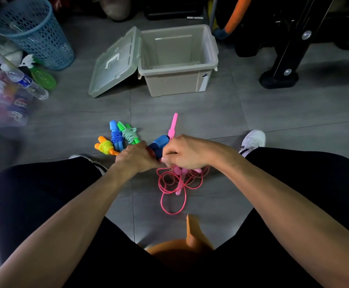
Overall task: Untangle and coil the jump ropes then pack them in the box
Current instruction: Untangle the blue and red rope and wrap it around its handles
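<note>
Untangling goes on: both hands, left hand (137, 157) and right hand (185, 153), pinch the knotted cords above the loose pink rope (172, 191), which next needs teasing free.

Beside the smooth, matt beige plastic box (177, 80), its translucent plastic lid (115, 63) leans; matt grey tiles (190, 117) lie beneath.

Grey tiled floor (263, 109) bears open box (190, 84), three coiled ropes (117, 138).

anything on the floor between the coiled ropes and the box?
Head view: only bare grey floor tile between the three coiled jump ropes and the open beige plastic box.
</note>
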A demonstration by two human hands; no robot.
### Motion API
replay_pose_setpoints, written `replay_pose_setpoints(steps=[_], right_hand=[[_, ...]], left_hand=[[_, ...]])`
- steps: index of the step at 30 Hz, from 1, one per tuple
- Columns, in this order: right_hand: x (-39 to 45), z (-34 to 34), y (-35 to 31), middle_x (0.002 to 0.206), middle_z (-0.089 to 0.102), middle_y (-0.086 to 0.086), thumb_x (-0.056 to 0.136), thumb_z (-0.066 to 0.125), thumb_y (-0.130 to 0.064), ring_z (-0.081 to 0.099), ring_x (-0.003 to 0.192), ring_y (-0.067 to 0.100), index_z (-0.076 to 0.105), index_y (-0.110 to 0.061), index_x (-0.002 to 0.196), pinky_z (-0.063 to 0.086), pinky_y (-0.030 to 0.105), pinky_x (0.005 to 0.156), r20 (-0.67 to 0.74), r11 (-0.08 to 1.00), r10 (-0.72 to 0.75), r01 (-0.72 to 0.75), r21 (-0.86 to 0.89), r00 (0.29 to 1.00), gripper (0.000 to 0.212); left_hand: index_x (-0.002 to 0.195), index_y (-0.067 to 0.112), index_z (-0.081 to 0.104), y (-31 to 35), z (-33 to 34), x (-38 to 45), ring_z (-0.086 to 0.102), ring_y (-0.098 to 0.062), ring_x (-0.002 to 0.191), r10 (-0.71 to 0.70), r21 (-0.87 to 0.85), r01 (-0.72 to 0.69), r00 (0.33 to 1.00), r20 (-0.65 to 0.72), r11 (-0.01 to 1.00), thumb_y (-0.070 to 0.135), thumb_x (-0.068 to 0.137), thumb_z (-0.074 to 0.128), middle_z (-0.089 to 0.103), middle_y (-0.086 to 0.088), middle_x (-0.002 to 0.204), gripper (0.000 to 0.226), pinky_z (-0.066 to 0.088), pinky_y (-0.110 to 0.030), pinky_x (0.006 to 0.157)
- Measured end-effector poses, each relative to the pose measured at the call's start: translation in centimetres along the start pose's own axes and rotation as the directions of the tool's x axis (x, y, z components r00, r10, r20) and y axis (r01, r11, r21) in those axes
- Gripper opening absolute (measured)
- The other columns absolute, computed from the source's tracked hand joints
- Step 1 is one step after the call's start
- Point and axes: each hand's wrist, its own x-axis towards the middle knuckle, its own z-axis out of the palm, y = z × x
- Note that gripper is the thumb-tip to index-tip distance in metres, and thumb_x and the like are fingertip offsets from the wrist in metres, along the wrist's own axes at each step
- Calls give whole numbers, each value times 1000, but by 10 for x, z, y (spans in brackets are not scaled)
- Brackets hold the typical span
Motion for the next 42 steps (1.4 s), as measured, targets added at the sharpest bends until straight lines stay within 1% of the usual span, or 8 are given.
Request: replay_pose_setpoints(steps=[5, 17, 20, 23, 30, 34, 37, 42], right_hand=[[0, -24, 12, 63, 62, -17, 95, 59, -27, 53, 56, -7, 68, -22, 70, 37, 13, 58, -174, 998, -20, 29, 47, 984, 27], [-3, -62, 61, 53, 56, -20, 75, 79, -47, 43, 52, 1, 67, -21, 71, 34, 21, 52, -255, 995, 77, -60, 75, 964, 28], [-11, -70, 78, 60, 54, -11, 81, 76, -39, 41, 59, 7, 67, -22, 72, 33, 26, 57, -303, 983, 79, -24, 182, 950, 21], [-17, -67, 90, 61, 52, -2, 92, 65, -32, 39, 58, 7, 69, -22, 76, 31, 21, 53, -382, 973, 56, 35, 227, 923, 20], [1, -33, 78, 69, 64, 1, 99, 57, -26, 52, 64, 10, 73, -12, 84, 40, 31, 62, -266, 989, 133, -110, 101, 955, 26], [8, -22, 54, 55, 55, -17, 98, 54, -34, 48, 53, 0, 57, -27, 64, 34, 17, 49, -264, 996, 80, -85, -6, 961, 35], [3, -30, 40, 68, 57, -11, 97, 54, -35, 51, 61, 3, 59, -23, 76, 34, 19, 52, -324, 997, 17, -39, -61, 946, 24], [-1, -31, 30, 70, 57, -7, 97, 56, -33, 51, 63, 9, 56, -27, 73, 38, 28, 57, -248, 997, -26, 9, -71, 968, 24]], left_hand=[[111, 24, 51, 15, 25, -12, 68, -32, 81, 397, 313, -288, 836, -379, 905, 73, 67, 48, 68, -5, 85, 66, 42, -32, 61], [110, 9, 69, -6, 6, -11, 63, -28, 79, 882, 483, -769, 218, -417, 419, 36, 60, 85, 67, -8, 92, 59, 52, -35, 66], [117, 7, 64, -9, 1, -14, 64, -26, 83, 792, 207, -855, 313, -524, 475, 34, 62, 82, 66, -5, 95, 64, 54, -35, 73], [110, 23, 57, -1, -3, -24, 60, 0, 76, 493, -340, -780, 605, -625, 526, 31, 65, 78, 64, 19, 86, 51, 50, -16, 70], [93, 26, 58, 13, -7, -9, 60, -15, 74, -48, -965, -209, 975, -218, 156, 51, 76, 69, 60, 2, 76, 33, 59, -38, 60], [103, 27, 47, 4, 0, 7, 60, -21, 76, -136, -785, -186, 936, -324, 591, 64, 78, 62, 61, 4, 79, 48, 46, -30, 64], [124, 27, 36, -8, 6, 9, 59, -30, 84, 141, -145, -200, 930, -339, 969, 62, 79, 61, 59, -7, 91, 62, 49, -38, 72], [135, 24, 27, 10, 21, -6, 59, -32, 100, 467, 437, -312, 827, -311, 844, 34, 79, 65, 58, -9, 107, 68, 50, -41, 71]])
